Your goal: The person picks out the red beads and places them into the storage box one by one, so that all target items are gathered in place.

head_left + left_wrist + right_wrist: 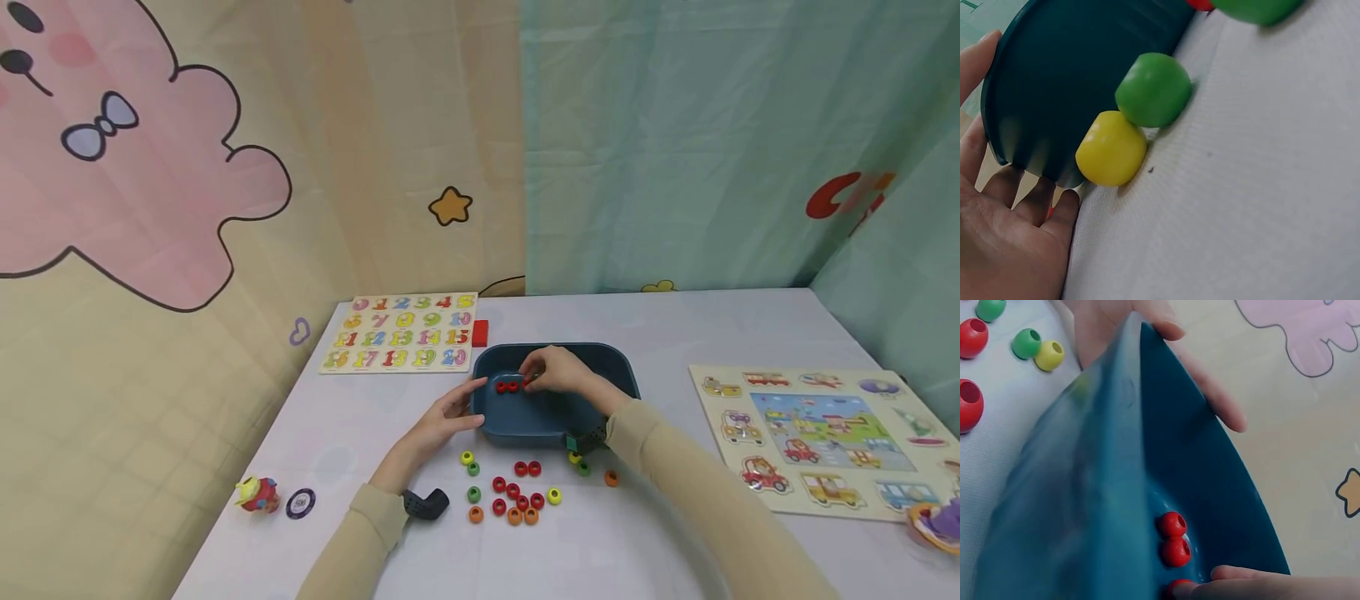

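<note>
A dark blue plastic tub [555, 433] stands on the table between my hands. Inside it, my right hand [555, 369] pinches a red bead [1179, 587] at the floor, in line with two other red beads [1175, 552]. My left hand [442, 414] rests against the tub's left end from outside, thumb and fingers spread along the wall; the left wrist view shows its fingers [1004, 184] touching that wall. Close by lie a yellow bead [1111, 149] and a green bead [1154, 90]. More red beads [513, 491] and orange beads [514, 517] lie in front.
A number puzzle board [405, 333] lies back left with a red block [480, 333] beside it. On the right is a vehicle puzzle board [825, 442], with a purple toy [941, 525] at its corner. A small figure [258, 495] and a round chip [301, 503] are at left.
</note>
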`<state>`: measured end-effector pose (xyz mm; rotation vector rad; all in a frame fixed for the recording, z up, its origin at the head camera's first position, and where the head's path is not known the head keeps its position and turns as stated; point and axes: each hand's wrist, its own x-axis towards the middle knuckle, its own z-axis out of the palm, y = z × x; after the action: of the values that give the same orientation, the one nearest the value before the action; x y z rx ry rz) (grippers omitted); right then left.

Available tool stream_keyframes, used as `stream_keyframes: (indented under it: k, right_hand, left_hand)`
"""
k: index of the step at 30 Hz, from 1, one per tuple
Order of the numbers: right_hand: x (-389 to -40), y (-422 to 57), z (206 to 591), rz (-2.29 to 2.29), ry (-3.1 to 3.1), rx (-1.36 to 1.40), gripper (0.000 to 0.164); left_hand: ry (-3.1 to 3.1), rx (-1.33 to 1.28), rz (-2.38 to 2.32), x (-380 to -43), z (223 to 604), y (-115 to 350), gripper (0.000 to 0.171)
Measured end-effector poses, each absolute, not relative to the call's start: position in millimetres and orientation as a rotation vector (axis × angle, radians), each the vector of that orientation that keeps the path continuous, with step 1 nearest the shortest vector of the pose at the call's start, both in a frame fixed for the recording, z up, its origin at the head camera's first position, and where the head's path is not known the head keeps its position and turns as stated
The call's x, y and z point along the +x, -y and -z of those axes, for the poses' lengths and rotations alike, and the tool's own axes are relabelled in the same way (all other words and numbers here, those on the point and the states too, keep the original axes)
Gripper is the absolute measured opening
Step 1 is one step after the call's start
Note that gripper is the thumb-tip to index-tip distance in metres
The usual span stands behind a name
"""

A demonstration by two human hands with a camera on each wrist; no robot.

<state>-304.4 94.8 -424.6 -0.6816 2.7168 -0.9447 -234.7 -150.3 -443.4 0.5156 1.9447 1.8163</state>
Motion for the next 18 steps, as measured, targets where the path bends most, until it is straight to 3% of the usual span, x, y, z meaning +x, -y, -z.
stream_keyframes:
  k: [10, 18]
  right_hand:
    - [-308.0, -90.5, 431.7, 0.91, -2.777, -0.675, 0.017]
    - [-295.6, -96.6, 411.5, 1.242, -2.761, -0.661, 0.028]
  left_hand:
    - [-1.948, 0.528, -1.82, -234.3, 441.0, 151.7, 0.058]
    - [-1.965, 0.519, -1.796, -233.7, 442.2, 150.0, 0.056]
